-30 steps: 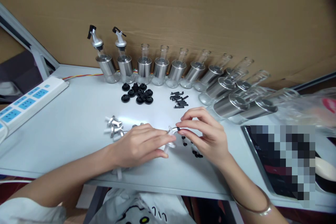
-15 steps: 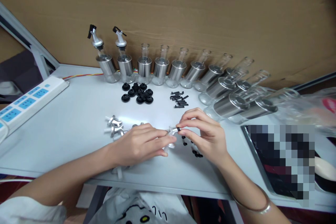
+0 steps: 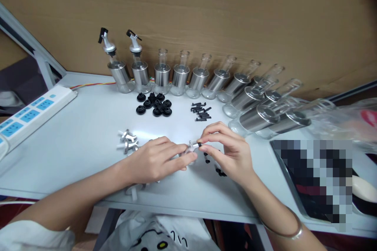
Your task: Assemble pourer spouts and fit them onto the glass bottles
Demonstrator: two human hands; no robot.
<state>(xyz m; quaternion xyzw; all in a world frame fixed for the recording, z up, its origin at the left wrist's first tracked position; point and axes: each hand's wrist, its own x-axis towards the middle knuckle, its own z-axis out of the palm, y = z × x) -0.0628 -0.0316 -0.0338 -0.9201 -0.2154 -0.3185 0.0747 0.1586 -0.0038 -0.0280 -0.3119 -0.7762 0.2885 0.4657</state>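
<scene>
A pale table (image 3: 88, 127) carries metal-sleeved bottles (image 3: 161, 74), black stoppers (image 3: 141, 110), black levers (image 3: 202, 117), silver spouts (image 3: 128, 146) and a power strip (image 3: 37, 110).

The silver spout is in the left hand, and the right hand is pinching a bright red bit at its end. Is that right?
Not quite: the colour is wrong. The head view shows a black bit, not a red one, at the end of the silver spout. The left hand does hold the spout, and the right hand pinches that bit.
</scene>
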